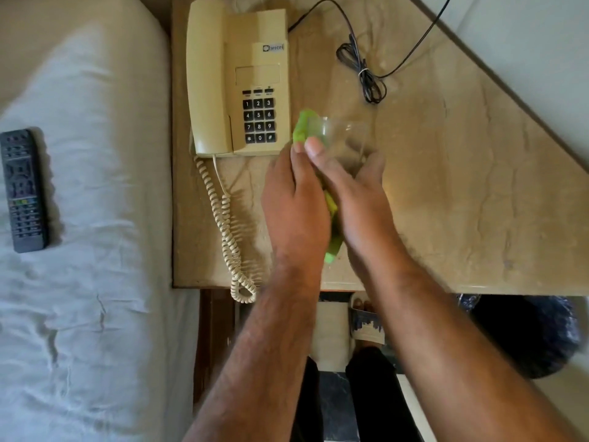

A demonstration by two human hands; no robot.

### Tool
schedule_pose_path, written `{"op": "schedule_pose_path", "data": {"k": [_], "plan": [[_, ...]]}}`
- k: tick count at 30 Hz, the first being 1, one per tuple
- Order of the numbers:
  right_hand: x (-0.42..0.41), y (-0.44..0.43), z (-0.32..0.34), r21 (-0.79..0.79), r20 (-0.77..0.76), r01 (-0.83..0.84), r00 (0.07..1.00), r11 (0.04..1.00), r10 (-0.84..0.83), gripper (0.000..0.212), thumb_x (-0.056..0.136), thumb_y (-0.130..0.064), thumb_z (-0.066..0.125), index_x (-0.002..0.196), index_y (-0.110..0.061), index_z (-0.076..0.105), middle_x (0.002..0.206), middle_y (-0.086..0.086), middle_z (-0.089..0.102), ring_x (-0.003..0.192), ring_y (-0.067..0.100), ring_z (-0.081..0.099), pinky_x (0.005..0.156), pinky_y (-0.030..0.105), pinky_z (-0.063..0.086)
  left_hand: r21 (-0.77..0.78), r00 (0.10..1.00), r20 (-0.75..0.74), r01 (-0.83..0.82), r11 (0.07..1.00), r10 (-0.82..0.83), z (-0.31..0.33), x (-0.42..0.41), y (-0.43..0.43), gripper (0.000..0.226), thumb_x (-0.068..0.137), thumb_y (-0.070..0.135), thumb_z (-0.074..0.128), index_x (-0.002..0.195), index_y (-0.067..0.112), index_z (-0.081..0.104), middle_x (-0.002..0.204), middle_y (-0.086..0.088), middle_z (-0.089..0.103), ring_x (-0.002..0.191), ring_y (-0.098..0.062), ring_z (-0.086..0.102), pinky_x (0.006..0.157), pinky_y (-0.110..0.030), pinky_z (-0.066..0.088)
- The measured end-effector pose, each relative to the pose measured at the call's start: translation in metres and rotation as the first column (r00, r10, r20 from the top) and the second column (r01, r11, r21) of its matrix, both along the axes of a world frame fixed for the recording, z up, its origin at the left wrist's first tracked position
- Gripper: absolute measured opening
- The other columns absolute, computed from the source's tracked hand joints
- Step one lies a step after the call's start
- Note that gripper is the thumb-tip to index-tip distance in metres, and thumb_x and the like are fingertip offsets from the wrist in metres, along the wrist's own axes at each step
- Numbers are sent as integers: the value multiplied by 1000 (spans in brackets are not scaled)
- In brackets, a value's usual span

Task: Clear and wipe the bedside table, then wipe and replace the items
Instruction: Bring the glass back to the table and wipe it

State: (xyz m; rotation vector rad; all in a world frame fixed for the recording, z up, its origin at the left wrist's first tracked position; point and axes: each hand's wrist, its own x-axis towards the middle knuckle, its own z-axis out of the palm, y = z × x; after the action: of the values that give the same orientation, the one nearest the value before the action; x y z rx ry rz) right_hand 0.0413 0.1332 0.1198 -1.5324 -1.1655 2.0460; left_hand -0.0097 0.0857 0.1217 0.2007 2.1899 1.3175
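Green cloth (304, 127) is pinched in my left hand (294, 199) and pressed against the side of the clear glass (344, 138); my right hand (357, 193) grips that glass, thumb over its wall, above the bedside table (462, 186) just beside the telephone (242, 81); I judge this the wipe-the-items step; the remote (24, 189) lies on the bed (95, 282), not yet replaced; next I should turn the glass, finish it, then set it upright on the marble

Right hand (357, 199) grips glass (345, 138); left hand (296, 202) holds green cloth (304, 127)
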Motion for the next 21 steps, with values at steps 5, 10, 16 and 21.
{"op": "schedule_pose_path", "data": {"k": [5,10,16,21], "plan": [[-3,19,-1,-80,25,-15,1000,997,17,49,100,-60,62,111,-13,71,98,7,77,88,24,77,86,39,61,-13,916,-364,176,984,-169,2,32,-29,46,111,39,36,154,31,49,158,14,35,148,6,27,114,0,24],[19,-21,-12,-38,-63,-94,994,995,92,52,94,-67,57,133,-32,63,122,-4,77,112,18,75,96,44,62,75,969,170,166,983,-177,5,-26,-1,42,113,45,38,146,31,60,141,7,67,133,-9,61,114,-38,49],[15,-19,-19,47,-72,44,997,998,-41,63,91,-60,66,142,-26,54,133,1,72,118,21,74,94,43,60,-68,971,-52,229,971,-232,3,-18,-26,34,109,44,50,134,31,69,90,18,74,82,12,68,70,-7,53],[23,6,-31,268,-31,7,1000,963,1,44,97,-43,68,135,-24,56,111,-16,75,103,-1,75,83,18,61,-247,906,-78,386,889,-416,-2,-33,-41,31,106,41,58,133,31,71,88,23,69,80,11,63,68,-1,49]]}}
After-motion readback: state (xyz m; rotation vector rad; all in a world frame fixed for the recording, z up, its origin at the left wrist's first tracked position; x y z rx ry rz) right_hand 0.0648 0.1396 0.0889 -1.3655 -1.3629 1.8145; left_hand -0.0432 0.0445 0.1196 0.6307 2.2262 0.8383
